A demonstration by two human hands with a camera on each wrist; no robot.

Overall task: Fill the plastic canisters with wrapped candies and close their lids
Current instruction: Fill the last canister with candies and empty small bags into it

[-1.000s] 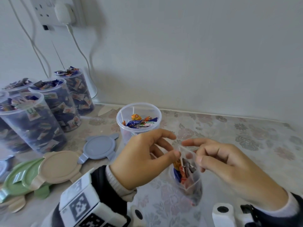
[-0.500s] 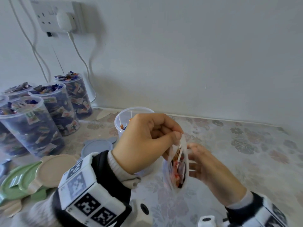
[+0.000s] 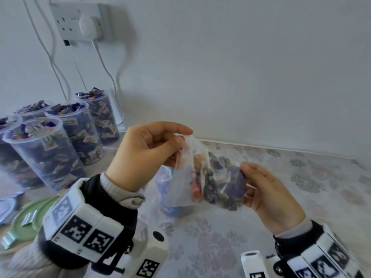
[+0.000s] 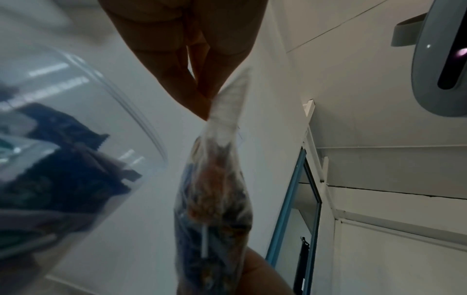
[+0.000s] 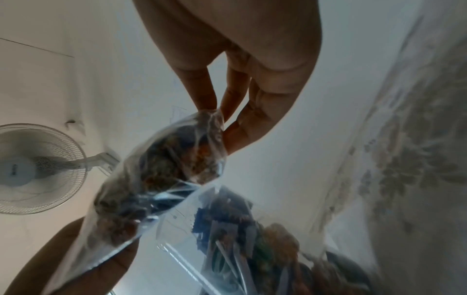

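A clear plastic bag of wrapped candies (image 3: 210,177) is held in the air, tipped sideways. My left hand (image 3: 183,137) pinches its top corner between thumb and forefinger (image 4: 202,107). My right hand (image 3: 246,177) grips the bag's bottom end, thumb in front and fingers (image 5: 204,99) behind. Just below the bag stands the open canister (image 3: 166,199) with some candies in it, mostly hidden by the bag in the head view. It shows blurred beside the bag (image 4: 215,199) as a clear canister (image 4: 63,159), and below the bag (image 5: 151,179) as a canister (image 5: 252,239).
Several canisters (image 3: 50,157) heaped with candies stand lidless at the left by the wall. Loose lids lie at the front left, one green (image 3: 30,215) and one blue-grey (image 3: 6,205). The flowered tablecloth (image 3: 301,187) stretches right. Cables (image 3: 112,77) hang from a wall socket (image 3: 80,21).
The bag went from hanging upright to lifted and tipped sideways above the canister. My right hand shifted from the bag's mouth to its bottom end. My left hand rose.
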